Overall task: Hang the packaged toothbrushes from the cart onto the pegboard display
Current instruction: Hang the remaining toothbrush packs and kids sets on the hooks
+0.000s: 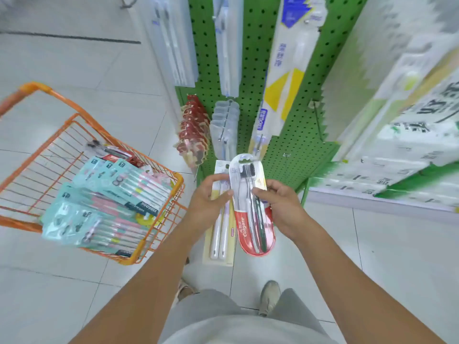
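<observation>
Toothbrushes are being sorted: our left hand (207,198) is gripping the yellow-backed pack (219,234), our right hand (280,204) is pinching the Colgate pack (250,209). We should be lining its hang hole with a free peg (286,155) on the pegboard (250,70).

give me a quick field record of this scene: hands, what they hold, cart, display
left hand: left hand holds the yellow toothbrush pack
right hand: right hand holds the red toothbrush pack by its right edge
packs: red pack lies over the yellow one
cart: orange cart at left, teal toothbrush packs piled inside
display: green pegboard ahead, hanging packs on hooks
</observation>
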{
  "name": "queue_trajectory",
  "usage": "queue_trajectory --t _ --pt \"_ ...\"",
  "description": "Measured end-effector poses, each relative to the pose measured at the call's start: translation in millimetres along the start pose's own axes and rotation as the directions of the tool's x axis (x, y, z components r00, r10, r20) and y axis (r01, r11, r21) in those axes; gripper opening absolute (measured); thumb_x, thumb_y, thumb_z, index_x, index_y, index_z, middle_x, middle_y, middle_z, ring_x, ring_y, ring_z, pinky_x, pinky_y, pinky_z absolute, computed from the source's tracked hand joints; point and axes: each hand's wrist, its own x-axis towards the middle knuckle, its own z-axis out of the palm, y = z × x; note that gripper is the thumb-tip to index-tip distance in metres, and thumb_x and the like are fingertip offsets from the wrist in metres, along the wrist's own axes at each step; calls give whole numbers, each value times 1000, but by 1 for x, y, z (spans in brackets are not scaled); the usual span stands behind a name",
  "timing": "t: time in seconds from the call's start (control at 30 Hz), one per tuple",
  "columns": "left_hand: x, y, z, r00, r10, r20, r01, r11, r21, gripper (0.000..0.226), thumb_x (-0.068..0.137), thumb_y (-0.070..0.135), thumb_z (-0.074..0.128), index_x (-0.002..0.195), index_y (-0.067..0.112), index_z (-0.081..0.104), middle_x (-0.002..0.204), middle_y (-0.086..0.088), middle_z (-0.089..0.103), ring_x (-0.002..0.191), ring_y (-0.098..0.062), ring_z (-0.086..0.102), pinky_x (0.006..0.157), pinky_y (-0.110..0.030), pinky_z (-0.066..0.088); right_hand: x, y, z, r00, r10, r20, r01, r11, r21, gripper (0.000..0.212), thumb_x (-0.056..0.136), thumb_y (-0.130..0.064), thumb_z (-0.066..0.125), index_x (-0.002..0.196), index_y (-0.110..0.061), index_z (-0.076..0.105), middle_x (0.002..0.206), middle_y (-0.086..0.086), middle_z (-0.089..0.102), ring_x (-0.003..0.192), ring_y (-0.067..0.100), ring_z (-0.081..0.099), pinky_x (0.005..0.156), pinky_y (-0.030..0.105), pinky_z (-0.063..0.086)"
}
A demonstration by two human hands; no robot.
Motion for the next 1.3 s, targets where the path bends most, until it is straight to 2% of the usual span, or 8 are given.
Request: queue_trajectory --t 0.17,0.27,0.37,0.6,0.8,1.03,1.23,1.3 --pt "-1 -20 77 985 -171 24 171 985 -4 87 75 22 78 143 48 30 133 -3 63 122 -21 60 101 -44 51 -18 15 -94 998 -8 -54 8 1000 0 19 89 1 70 108 -2 66 105 19 75 86 29 72 77 38 58" --pt "3 -19 107 981 -193 3 193 981 19 47 92 12 71 134 18 52 109 2 75 102 -16 71 82 -25 55 -18 18 -120 996 -4 -89 3 1000 -16 17 92 0 67 108 -4 67 103 16 76 75 20 71 61 26 53" --pt "14 -16 120 987 -163 -8 163 986 27 16 98 18 64 114 20 66 98 12 73 92 -8 68 67 -15 49 -7 23 -132 996 -8 -94 7 1000 -14 15 94 -1 65 108 -5 67 101 11 77 74 17 73 58 23 53" --pt "54 -17 119 965 -192 -179 179 980 -89 16 102 26 57 115 19 62 94 13 63 84 -1 57 66 -18 42 11 37 -129 995 5 -96 -4 1000 5 15 93 1 65 105 -8 69 99 8 78 78 18 73 64 27 53" --pt "82 -29 110 950 -266 -163 259 964 -63 15 105 24 51 116 18 58 91 15 57 80 2 51 60 -17 36 19 50 -132 996 15 -90 -16 1000 -5 20 93 0 65 111 -7 69 103 10 77 86 23 72 75 34 52" --pt "111 -35 99 959 -264 -102 270 961 55 42 102 32 54 140 16 52 136 -2 60 120 -21 57 102 -36 45 23 57 -135 994 20 -108 -19 1000 17 21 93 2 63 112 -7 69 104 12 77 83 22 70 76 35 52" --pt "144 -32 101 952 -306 -20 305 941 148 59 106 33 47 157 13 27 160 -5 34 143 -25 38 117 -40 31 39 54 -135 983 12 -183 -3 999 51 22 95 1 61 116 -7 68 108 13 75 85 20 68 75 33 52" --pt "156 -31 104 958 -284 -40 286 939 189 53 107 30 45 154 11 31 154 -6 41 132 -24 46 107 -34 38 48 48 -136 978 -5 -210 13 999 35 23 96 0 61 117 -8 68 109 12 75 86 21 68 78 34 51"
